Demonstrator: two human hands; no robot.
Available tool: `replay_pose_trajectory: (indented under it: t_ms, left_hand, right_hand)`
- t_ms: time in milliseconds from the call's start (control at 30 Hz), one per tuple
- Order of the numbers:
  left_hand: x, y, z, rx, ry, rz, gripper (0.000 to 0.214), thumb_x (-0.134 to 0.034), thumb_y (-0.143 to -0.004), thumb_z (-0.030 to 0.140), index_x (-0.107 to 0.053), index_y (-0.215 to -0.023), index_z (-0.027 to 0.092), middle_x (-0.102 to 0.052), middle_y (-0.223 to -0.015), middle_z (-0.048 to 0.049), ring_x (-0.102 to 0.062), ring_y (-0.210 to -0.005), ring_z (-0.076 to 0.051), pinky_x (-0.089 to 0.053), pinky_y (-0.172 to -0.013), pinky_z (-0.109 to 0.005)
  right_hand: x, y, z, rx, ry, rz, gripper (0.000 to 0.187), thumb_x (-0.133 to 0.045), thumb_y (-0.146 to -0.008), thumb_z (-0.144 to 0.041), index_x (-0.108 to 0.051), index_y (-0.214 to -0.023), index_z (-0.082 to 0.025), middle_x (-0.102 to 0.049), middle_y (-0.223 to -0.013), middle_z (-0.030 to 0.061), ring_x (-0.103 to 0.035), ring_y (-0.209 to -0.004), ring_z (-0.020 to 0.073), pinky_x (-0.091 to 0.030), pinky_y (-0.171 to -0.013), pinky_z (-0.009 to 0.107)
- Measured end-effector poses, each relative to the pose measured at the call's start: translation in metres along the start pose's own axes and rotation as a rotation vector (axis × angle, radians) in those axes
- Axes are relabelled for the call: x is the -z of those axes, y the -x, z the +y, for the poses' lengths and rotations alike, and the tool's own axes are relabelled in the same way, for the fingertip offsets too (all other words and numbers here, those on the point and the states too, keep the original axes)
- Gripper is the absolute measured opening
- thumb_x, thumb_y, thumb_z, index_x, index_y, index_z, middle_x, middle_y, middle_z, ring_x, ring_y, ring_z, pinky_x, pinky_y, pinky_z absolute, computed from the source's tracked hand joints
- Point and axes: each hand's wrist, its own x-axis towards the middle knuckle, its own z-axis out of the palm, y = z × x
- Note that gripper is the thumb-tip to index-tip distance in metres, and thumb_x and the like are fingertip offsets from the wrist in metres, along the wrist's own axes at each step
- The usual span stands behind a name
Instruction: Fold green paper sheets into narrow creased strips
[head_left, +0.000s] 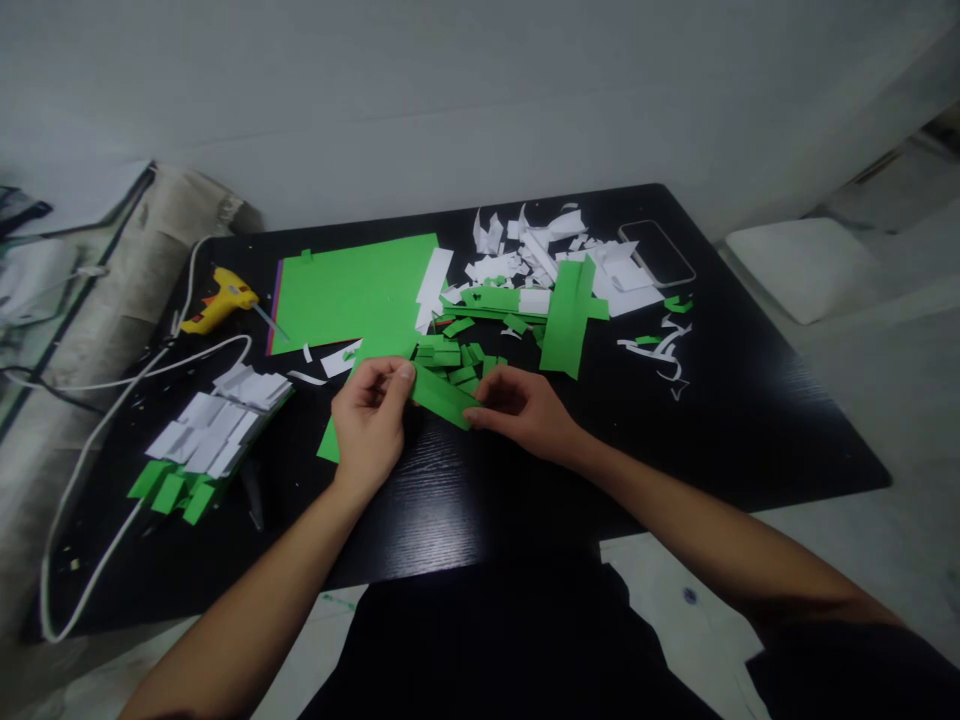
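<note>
My left hand (371, 415) and my right hand (521, 408) both pinch a folded green paper strip (442, 396) just above the black table (465, 500). The left fingers grip its left end, the right fingers hold its lower right end. Behind the strip lies a heap of small green paper pieces (454, 358). A large green sheet (352, 295) lies flat further back on the left, and a long folded green strip (568, 318) lies to the right.
A yellow glue gun (217, 300) with a white cable (112, 440) lies at the left. White and green cut pieces (210, 430) are stacked front left. White paper scraps (547, 255) and a phone (656, 252) sit at the back right. A white cushion (802, 265) lies beyond the table.
</note>
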Motion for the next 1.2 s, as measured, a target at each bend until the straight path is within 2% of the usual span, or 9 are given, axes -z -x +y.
replay_pose_trajectory:
  t_ms: [200,467,600,900,967,1033,1133,1200]
  left_hand:
    - [0.001,-0.001,-0.001,-0.009,-0.002,0.011,0.016,-0.075,-0.088,0.034,-0.072,-0.086,0.019,-0.063,-0.069,0.0022,-0.055,-0.059,-0.011,-0.046,-0.057,-0.023]
    - [0.001,-0.003,-0.001,0.009,0.019,0.021,0.020,-0.077,-0.087,0.038,-0.071,-0.085,0.019,-0.064,-0.070,0.0013,-0.056,-0.060,-0.012,-0.048,-0.058,-0.024]
    - [0.002,-0.004,-0.002,0.004,0.030,0.025,0.021,-0.077,-0.087,0.039,-0.071,-0.085,0.019,-0.063,-0.069,0.0017,-0.056,-0.059,-0.012,-0.048,-0.058,-0.024]
    - [0.001,-0.004,-0.004,0.023,0.048,0.018,0.020,-0.076,-0.087,0.038,-0.071,-0.085,0.019,-0.064,-0.070,0.0017,-0.057,-0.059,-0.011,-0.048,-0.057,-0.024]
    - [0.001,-0.004,-0.003,0.014,0.040,0.033,0.019,-0.076,-0.086,0.037,-0.071,-0.085,0.019,-0.063,-0.070,0.0015,-0.056,-0.060,-0.011,-0.048,-0.057,-0.023]
    - [0.000,-0.004,-0.003,0.008,0.026,0.042,0.018,-0.076,-0.086,0.036,-0.071,-0.084,0.019,-0.064,-0.071,0.0011,-0.056,-0.061,-0.011,-0.048,-0.058,-0.023]
    - [0.000,-0.004,-0.002,0.012,0.003,0.044,0.019,-0.076,-0.085,0.037,-0.071,-0.084,0.019,-0.065,-0.071,0.0009,-0.056,-0.062,-0.012,-0.048,-0.059,-0.023]
    - [0.000,-0.004,-0.002,0.019,0.003,0.043,0.021,-0.077,-0.085,0.039,-0.071,-0.084,0.018,-0.064,-0.070,0.0014,-0.057,-0.061,-0.011,-0.048,-0.058,-0.023]
  right_hand:
    - [0.002,-0.001,0.000,-0.041,0.009,-0.002,0.043,-0.088,-0.074,-0.052,-0.062,-0.081,-0.019,-0.065,-0.075,-0.0012,-0.064,-0.066,0.0132,-0.053,-0.066,0.028]
    - [0.002,-0.004,0.000,-0.036,-0.079,0.049,0.042,-0.092,-0.070,-0.049,-0.064,-0.079,-0.019,-0.068,-0.075,-0.0008,-0.069,-0.067,0.0141,-0.058,-0.069,0.030]
    - [0.002,-0.004,0.001,-0.044,-0.135,0.077,0.044,-0.094,-0.068,-0.043,-0.061,-0.085,-0.021,-0.071,-0.074,-0.0019,-0.070,-0.065,0.0140,-0.059,-0.067,0.029]
    - [0.000,-0.001,0.000,-0.011,-0.051,0.137,0.043,-0.092,-0.072,-0.040,-0.062,-0.097,-0.021,-0.072,-0.075,-0.0028,-0.068,-0.063,0.0132,-0.058,-0.066,0.029]
    - [-0.002,-0.002,0.002,-0.054,-0.109,0.109,0.044,-0.093,-0.070,-0.041,-0.065,-0.098,-0.020,-0.072,-0.078,-0.0021,-0.069,-0.066,0.0132,-0.060,-0.067,0.029]
    - [-0.005,-0.003,0.003,-0.114,-0.159,0.021,0.044,-0.093,-0.069,-0.044,-0.069,-0.096,-0.018,-0.074,-0.082,0.0006,-0.071,-0.069,0.0141,-0.061,-0.068,0.029]
    - [-0.008,-0.003,0.003,-0.181,-0.183,-0.117,0.043,-0.088,-0.074,-0.052,-0.074,-0.089,-0.014,-0.078,-0.083,0.0058,-0.073,-0.071,0.0163,-0.063,-0.069,0.031]
    - [-0.009,-0.002,0.003,-0.209,-0.196,-0.142,0.044,-0.085,-0.078,-0.055,-0.075,-0.086,-0.013,-0.079,-0.081,0.0074,-0.075,-0.070,0.0167,-0.064,-0.067,0.030]
